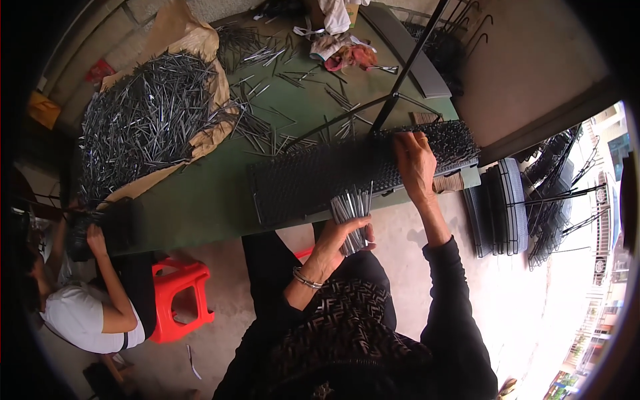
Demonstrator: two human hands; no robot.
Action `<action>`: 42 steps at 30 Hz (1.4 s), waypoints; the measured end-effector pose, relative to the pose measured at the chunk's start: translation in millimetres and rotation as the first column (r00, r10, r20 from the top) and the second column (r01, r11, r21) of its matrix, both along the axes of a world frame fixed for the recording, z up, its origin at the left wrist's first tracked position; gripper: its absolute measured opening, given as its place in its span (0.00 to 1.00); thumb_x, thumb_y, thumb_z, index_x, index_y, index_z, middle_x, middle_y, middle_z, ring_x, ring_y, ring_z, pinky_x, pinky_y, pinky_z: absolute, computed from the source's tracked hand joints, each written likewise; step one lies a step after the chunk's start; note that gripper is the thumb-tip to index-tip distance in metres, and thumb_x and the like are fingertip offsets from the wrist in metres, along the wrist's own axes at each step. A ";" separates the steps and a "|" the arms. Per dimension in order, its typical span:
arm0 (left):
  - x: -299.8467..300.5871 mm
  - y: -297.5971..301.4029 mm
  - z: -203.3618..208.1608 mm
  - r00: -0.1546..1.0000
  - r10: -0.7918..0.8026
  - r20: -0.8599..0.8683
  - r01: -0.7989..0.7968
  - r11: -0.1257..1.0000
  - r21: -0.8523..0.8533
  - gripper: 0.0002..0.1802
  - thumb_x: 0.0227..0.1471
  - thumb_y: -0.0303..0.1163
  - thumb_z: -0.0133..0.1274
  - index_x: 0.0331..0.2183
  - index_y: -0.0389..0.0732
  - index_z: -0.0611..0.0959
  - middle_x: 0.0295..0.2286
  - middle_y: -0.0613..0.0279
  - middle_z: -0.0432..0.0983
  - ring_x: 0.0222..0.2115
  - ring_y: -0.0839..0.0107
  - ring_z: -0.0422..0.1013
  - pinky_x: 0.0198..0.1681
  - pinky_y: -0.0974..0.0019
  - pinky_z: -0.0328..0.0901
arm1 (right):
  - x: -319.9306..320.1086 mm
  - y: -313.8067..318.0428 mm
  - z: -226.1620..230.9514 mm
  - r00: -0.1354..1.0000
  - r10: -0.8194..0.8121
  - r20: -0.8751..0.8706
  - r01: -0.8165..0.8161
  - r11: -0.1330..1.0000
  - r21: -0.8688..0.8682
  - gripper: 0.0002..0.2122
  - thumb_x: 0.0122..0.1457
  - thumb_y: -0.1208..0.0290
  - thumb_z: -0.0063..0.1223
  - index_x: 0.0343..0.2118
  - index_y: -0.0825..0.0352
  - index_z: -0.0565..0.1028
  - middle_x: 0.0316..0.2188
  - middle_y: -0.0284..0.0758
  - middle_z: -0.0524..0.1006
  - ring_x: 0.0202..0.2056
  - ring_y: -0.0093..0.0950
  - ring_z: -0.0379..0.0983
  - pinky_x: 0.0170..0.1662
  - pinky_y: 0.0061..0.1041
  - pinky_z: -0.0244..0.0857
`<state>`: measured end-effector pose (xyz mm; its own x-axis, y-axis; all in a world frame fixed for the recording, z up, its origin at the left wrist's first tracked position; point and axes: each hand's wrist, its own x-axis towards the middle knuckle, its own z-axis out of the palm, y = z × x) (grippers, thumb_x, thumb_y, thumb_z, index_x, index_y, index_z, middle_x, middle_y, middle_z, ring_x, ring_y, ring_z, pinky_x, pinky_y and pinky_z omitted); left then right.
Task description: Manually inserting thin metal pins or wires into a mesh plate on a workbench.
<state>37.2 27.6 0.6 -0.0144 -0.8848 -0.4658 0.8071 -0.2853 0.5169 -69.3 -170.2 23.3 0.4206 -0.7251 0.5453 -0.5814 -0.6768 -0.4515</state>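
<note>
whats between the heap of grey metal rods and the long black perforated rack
In the head view, the brown paper's edge, then loose grey metal rods scattered over the green tabletop, up to the rack.

No lettering, label or number is legible on the green table (200, 215). Nor can any be read around it.

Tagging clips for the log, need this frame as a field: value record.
Left hand: closed around a bundle of thin metallic rods
Right hand: at the right half of the black textured tray; grip unclear
Tray: along the green table's near edge
Loose rods: heaped on brown paper, left
Nearby: person in white top, red stool
</note>
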 end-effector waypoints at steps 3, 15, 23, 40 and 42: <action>-0.6 0.8 2.0 1.000 0.009 -0.010 -0.009 1.000 0.026 0.10 0.51 0.29 0.57 0.35 0.35 0.78 0.24 0.59 0.76 0.24 0.68 0.75 0.30 0.60 0.76 | 0.9 -1.7 0.1 0.998 -0.041 -0.045 0.042 0.999 0.024 0.05 0.58 0.70 0.54 0.37 0.61 0.77 0.34 0.37 0.73 0.34 0.39 0.73 0.34 0.34 0.67; -0.5 6.2 2.7 0.999 0.018 -0.028 -0.018 1.000 -0.022 0.12 0.53 0.32 0.58 0.36 0.34 0.78 0.23 0.59 0.76 0.24 0.69 0.75 0.30 0.62 0.74 | -7.3 -3.6 -16.3 0.979 -0.138 -0.149 0.106 0.973 -0.206 0.08 0.59 0.68 0.54 0.40 0.59 0.80 0.32 0.36 0.73 0.35 0.36 0.71 0.36 0.33 0.66; 2.1 1.4 13.1 0.998 0.048 0.031 -0.047 0.999 -0.010 0.10 0.52 0.31 0.58 0.34 0.35 0.78 0.22 0.61 0.76 0.22 0.72 0.73 0.26 0.65 0.72 | -14.2 37.6 21.7 0.994 0.088 -0.072 -0.078 0.989 0.127 0.16 0.61 0.63 0.55 0.49 0.65 0.76 0.31 0.34 0.75 0.32 0.27 0.71 0.36 0.26 0.66; -0.5 -8.7 29.5 0.950 0.030 0.311 -0.032 1.000 -0.001 0.11 0.50 0.32 0.58 0.36 0.38 0.83 0.25 0.59 0.81 0.22 0.72 0.78 0.22 0.73 0.68 | -30.8 72.6 38.8 0.898 0.221 0.381 -0.439 0.414 0.797 0.05 0.59 0.76 0.53 0.32 0.73 0.73 0.23 0.32 0.74 0.26 0.18 0.71 0.30 0.19 0.65; -3.3 -11.0 29.8 0.936 0.013 0.352 -0.008 1.000 -0.017 0.11 0.50 0.32 0.58 0.36 0.37 0.83 0.25 0.59 0.81 0.21 0.72 0.78 0.21 0.73 0.67 | -33.7 71.8 37.9 0.906 0.207 0.368 -0.423 0.423 0.802 0.05 0.59 0.76 0.53 0.33 0.73 0.74 0.24 0.32 0.74 0.26 0.19 0.72 0.30 0.19 0.66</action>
